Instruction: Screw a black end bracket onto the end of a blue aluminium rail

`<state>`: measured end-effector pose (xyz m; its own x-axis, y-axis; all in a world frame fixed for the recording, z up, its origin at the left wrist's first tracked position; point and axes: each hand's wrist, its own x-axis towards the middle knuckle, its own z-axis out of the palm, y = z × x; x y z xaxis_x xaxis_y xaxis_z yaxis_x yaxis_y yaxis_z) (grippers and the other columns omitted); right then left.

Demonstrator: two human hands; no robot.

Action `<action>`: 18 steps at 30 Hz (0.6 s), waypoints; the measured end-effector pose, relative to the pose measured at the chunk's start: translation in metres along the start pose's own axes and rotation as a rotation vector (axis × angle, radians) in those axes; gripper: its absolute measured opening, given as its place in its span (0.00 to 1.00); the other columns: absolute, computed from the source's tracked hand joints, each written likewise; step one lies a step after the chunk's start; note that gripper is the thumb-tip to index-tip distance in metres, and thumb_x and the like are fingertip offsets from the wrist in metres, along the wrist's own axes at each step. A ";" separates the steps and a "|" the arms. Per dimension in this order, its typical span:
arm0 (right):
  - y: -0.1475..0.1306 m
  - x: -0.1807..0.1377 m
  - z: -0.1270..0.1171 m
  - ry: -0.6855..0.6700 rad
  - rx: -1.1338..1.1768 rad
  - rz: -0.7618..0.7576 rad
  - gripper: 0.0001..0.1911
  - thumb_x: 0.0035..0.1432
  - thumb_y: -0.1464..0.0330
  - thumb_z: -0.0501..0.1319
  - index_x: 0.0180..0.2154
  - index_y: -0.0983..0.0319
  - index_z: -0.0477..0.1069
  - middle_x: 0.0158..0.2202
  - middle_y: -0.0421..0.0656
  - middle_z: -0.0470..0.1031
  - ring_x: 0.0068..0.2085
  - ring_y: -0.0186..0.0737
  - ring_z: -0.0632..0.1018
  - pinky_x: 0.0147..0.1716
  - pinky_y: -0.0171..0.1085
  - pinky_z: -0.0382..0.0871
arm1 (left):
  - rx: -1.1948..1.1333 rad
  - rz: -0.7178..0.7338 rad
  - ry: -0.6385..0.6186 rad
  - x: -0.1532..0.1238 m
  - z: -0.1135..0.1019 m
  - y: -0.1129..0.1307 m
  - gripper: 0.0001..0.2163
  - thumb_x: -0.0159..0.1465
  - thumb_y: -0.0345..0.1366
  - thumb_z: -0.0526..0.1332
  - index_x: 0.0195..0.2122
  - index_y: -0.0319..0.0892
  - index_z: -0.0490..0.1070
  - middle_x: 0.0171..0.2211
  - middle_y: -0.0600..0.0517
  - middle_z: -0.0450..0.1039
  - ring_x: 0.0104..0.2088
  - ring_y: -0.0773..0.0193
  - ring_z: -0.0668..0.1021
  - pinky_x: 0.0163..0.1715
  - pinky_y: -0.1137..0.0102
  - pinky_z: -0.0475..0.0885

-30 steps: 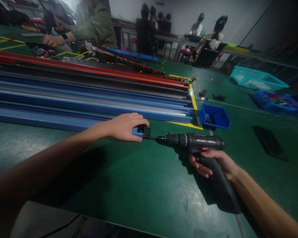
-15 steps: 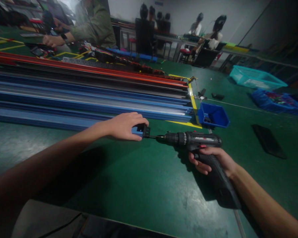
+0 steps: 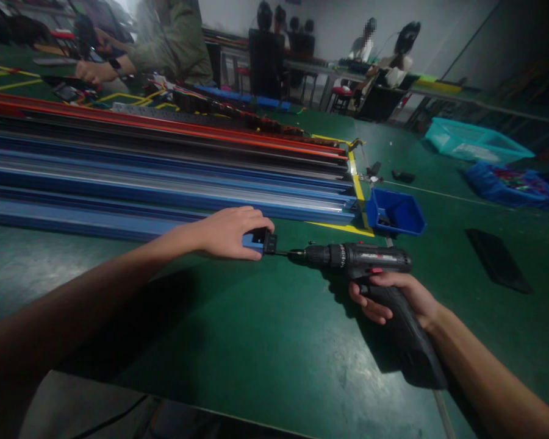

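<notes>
A left hand [image 3: 231,231] clamps down on the end of the nearest blue rail [image 3: 73,216], fingers curled over the top and thumb tucked low against the side. It pins a small black end piece [image 3: 266,241] at the rail's tip. The right hand [image 3: 393,299] is wrapped tight round the pistol handle of a black cordless drill [image 3: 370,259], which is held level with the chuck pointing left. The drill's thin bit [image 3: 281,252] reaches across the short gap and meets the black end piece just beside the left fingertips.

Both forearms stretch out over a green table [image 3: 256,341], the drill's battery foot hanging low above it. Beyond the left hand lies a long stack of rails [image 3: 165,177] — blue, grey, black and orange-red — running side by side from the left edge to a strip of yellow tape [image 3: 357,183]. Just past the tape sits a small blue bin [image 3: 396,213], open on top, near the drill's nose. A flat black plate [image 3: 498,261] lies well apart to the right, with a teal tray [image 3: 476,145] and a blue tray [image 3: 512,183] farther back.

At the far side of the rails a co-worker in a green jacket [image 3: 174,42] leans in — one hand [image 3: 89,72] resting on the table.
</notes>
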<state>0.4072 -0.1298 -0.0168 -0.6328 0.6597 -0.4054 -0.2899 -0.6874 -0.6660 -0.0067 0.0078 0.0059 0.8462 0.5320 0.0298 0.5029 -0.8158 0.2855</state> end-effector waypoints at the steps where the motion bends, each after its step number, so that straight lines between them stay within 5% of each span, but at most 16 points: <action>1: 0.000 0.000 -0.001 -0.004 0.002 0.001 0.20 0.68 0.61 0.68 0.45 0.75 0.85 0.35 0.51 0.81 0.22 0.28 0.71 0.28 0.32 0.76 | -0.001 -0.003 0.001 0.000 0.000 0.000 0.26 0.68 0.54 0.69 0.62 0.48 0.73 0.58 0.45 0.77 0.56 0.48 0.77 0.56 0.58 0.68; 18: -0.003 0.000 0.005 -0.013 -0.010 0.011 0.19 0.68 0.62 0.68 0.45 0.74 0.84 0.35 0.50 0.81 0.22 0.28 0.72 0.27 0.32 0.77 | -0.001 -0.012 0.003 0.000 -0.001 0.002 0.26 0.67 0.53 0.70 0.62 0.48 0.73 0.58 0.45 0.77 0.56 0.48 0.78 0.56 0.60 0.69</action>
<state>0.4047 -0.1290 -0.0120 -0.6454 0.6478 -0.4049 -0.2757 -0.6918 -0.6674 -0.0062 0.0062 0.0079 0.8395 0.5426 0.0292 0.5130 -0.8091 0.2868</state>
